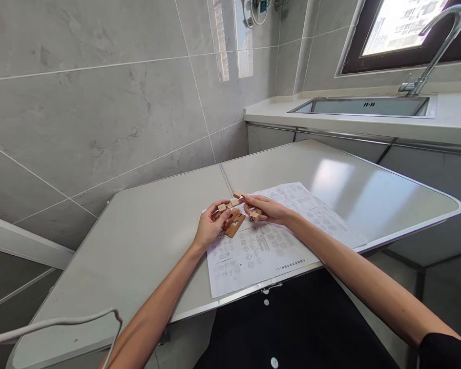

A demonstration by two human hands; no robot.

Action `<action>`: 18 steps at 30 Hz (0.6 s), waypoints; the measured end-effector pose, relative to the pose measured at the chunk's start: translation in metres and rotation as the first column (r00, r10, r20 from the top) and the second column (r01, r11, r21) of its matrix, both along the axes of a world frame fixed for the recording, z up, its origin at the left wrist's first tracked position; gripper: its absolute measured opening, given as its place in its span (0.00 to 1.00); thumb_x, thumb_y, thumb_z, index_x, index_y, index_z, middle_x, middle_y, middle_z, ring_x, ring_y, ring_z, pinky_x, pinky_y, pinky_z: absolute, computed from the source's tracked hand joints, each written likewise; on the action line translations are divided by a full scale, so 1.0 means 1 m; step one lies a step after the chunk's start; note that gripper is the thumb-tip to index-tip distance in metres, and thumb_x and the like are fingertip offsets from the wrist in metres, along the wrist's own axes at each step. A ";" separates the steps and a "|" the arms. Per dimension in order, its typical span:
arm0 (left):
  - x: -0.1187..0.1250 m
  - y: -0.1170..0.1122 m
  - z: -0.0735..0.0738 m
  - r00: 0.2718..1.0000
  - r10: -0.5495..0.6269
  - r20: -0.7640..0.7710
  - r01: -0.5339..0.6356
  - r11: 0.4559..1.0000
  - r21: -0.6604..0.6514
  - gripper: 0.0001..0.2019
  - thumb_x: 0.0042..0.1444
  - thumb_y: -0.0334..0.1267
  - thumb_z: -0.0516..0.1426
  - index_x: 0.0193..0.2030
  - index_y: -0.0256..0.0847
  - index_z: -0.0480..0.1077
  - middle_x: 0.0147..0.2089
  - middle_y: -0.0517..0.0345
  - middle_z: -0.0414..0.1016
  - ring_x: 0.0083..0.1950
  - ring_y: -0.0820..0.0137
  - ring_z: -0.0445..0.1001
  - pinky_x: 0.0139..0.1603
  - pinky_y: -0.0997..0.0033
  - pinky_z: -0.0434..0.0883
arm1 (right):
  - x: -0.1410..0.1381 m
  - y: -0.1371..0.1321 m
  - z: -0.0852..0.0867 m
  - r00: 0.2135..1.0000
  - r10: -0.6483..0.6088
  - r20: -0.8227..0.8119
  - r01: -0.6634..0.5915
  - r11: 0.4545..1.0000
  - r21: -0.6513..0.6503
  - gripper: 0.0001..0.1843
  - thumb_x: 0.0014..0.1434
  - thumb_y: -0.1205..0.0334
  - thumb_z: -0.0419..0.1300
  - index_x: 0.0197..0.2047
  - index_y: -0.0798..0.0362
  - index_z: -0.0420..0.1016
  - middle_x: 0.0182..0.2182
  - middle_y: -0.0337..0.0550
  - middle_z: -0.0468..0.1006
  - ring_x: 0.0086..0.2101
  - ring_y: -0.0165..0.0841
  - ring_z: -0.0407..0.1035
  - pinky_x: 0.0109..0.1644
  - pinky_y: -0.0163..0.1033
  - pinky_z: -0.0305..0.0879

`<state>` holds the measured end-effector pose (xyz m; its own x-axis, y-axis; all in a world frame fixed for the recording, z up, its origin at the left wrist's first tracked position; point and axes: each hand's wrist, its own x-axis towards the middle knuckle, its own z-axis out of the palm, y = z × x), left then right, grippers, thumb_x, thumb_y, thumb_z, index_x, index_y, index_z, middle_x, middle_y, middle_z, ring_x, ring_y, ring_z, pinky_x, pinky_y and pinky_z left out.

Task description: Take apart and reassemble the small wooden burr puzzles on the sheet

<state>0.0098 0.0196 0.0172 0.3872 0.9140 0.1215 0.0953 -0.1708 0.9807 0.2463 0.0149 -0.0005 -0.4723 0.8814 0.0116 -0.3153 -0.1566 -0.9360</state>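
Observation:
My left hand (208,227) and my right hand (267,209) meet over a printed instruction sheet (276,241) on a grey folding table (146,241). Between them is a small wooden block puzzle (236,215) of pale cubes and a darker slotted piece. My left hand's fingers curl around its left end. The fingers of my right hand pinch its right side, with a small cube (253,217) under them. The pieces hang just above the paper.
A tiled wall rises behind the table. A counter with a steel sink (363,106) and a curved tap (438,46) stands at the back right under a window. A white cable (61,323) crosses the lower left. The table's front edge is close to my body.

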 end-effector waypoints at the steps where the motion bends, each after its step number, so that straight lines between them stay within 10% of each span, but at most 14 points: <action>1: 0.000 0.000 0.001 1.000 0.000 -0.004 0.000 1.000 0.004 0.24 0.59 0.50 0.66 0.58 0.41 0.74 0.32 0.60 0.74 0.31 0.73 0.72 0.35 0.75 0.71 | 0.000 0.000 0.001 1.000 -0.004 0.011 0.004 1.000 0.005 0.27 0.66 0.38 0.62 0.52 0.53 0.78 0.29 0.36 0.73 0.16 0.18 0.48 0.19 0.32 0.45; 11: -0.001 0.000 0.001 0.999 -0.027 0.040 0.027 1.000 -0.002 0.22 0.65 0.54 0.61 0.57 0.40 0.75 0.29 0.61 0.71 0.33 0.72 0.72 0.36 0.73 0.72 | 0.003 -0.002 0.002 0.999 -0.040 0.013 0.040 0.999 -0.006 0.27 0.66 0.37 0.62 0.52 0.53 0.77 0.30 0.36 0.73 0.17 0.19 0.47 0.20 0.33 0.47; 18: 0.001 -0.003 0.001 0.989 -0.077 0.130 0.085 0.995 -0.058 0.27 0.60 0.50 0.66 0.61 0.40 0.70 0.48 0.50 0.81 0.42 0.67 0.82 0.52 0.59 0.79 | 0.001 0.001 0.000 0.989 -0.125 -0.085 0.126 0.992 0.014 0.24 0.64 0.40 0.65 0.49 0.54 0.79 0.29 0.35 0.68 0.22 0.22 0.52 0.25 0.32 0.55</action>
<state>0.0108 0.0168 0.0183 0.4458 0.8874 0.1178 -0.0423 -0.1105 0.9930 0.2469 0.0163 -0.0002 -0.3545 0.9329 0.0638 -0.4084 -0.0931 -0.9080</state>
